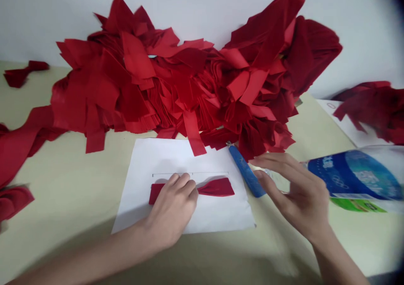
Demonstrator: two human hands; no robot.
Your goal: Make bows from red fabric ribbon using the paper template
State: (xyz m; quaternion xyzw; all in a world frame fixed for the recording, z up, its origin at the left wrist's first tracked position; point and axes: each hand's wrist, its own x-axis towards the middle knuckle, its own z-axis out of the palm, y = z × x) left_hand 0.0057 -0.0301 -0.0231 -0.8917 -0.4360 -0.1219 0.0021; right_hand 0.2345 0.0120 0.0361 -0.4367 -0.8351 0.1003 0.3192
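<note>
My left hand (176,205) is closed around the middle of a red fabric strip (217,187), which is gathered there and fans out at its right end like a bow. The strip lies on a white sheet of paper (208,217), just below a thin marked line (210,172). To the right, my right hand (296,192) hovers with thumb and fingers apart. Its fingertips are beside a slim blue tool (248,171) with a small metal tip, lying across the paper's right edge. Nothing shows between those fingers.
A large heap of red fabric strips (176,79) spreads along the wall behind the paper. More red fabric (25,138) lies at left, with a gathered red piece (20,75) farther back. At right are a blue-labelled plastic bottle (353,175) and another red pile (375,108).
</note>
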